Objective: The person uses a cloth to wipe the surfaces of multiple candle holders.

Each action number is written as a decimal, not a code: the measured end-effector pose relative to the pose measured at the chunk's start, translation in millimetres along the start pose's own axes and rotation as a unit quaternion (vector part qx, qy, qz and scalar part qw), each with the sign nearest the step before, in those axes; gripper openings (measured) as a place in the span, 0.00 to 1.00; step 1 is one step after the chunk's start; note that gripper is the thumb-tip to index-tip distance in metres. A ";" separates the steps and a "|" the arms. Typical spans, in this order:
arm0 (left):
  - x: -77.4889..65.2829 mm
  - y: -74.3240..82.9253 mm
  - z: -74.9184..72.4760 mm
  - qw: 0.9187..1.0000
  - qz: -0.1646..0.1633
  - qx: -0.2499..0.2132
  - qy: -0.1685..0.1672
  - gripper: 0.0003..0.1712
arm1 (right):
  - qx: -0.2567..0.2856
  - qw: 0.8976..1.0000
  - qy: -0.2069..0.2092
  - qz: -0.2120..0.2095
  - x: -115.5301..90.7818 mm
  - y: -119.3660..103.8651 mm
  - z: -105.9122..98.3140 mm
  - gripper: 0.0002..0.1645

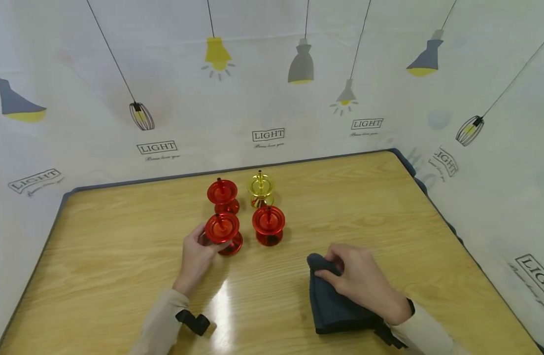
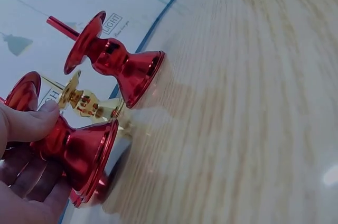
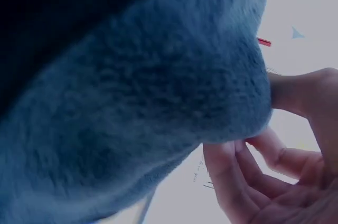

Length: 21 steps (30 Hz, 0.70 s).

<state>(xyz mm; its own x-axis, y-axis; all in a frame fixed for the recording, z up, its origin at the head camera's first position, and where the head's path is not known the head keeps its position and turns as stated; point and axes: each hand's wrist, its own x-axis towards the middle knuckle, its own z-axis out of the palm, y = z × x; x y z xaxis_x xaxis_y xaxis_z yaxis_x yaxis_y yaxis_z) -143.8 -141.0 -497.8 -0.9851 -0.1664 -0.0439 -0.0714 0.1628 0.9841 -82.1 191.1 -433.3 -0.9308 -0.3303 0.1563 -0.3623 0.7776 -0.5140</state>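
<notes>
My left hand [image 1: 197,255] grips the waist of a shiny red candle holder [image 1: 222,228], with the thumb and fingers round it in the left wrist view. Whether its base touches the table I cannot tell. To its right stands another red candle holder [image 1: 269,221], with a third red one [image 1: 222,192] behind, beside a gold candle holder [image 1: 260,187]. All have a dish top with a central spike. On the right, my right hand [image 1: 362,276] pinches the top edge of a folded dark blue-grey cloth [image 1: 338,310]; its plush surface fills much of the right wrist view.
The wood-grain table [image 1: 121,236] has a dark blue edge. Behind and beside it hangs a white sheet [image 1: 174,88] printed with lamps and the word LIGHT. Black straps [image 1: 193,322] circle both wrists over pale sleeves.
</notes>
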 end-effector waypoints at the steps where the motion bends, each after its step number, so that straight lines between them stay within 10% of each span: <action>1: -0.3 0.2 0.6 1.000 -0.001 0.001 -0.001 0.28 | -0.009 1.000 -0.010 0.003 0.7 0.5 2.8 0.17; 15: -1.3 -10.7 8.4 0.999 -0.021 -0.012 -0.021 0.34 | -0.086 0.994 -0.063 0.009 16.5 3.1 39.6 0.19; 21: -14.5 -10.3 -14.2 0.986 0.009 0.141 -0.091 0.44 | -0.102 0.994 -0.049 -0.005 14.2 4.7 42.3 0.23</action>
<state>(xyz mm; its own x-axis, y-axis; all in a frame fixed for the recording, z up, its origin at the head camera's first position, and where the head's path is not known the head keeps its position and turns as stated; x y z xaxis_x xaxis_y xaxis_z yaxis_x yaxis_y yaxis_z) -126.5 -154.0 -504.9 -0.9966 0.0118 -0.0815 -0.0684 0.4315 0.8995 -95.0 167.4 -469.2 -0.9217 -0.3812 0.0722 -0.3827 0.8628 -0.3304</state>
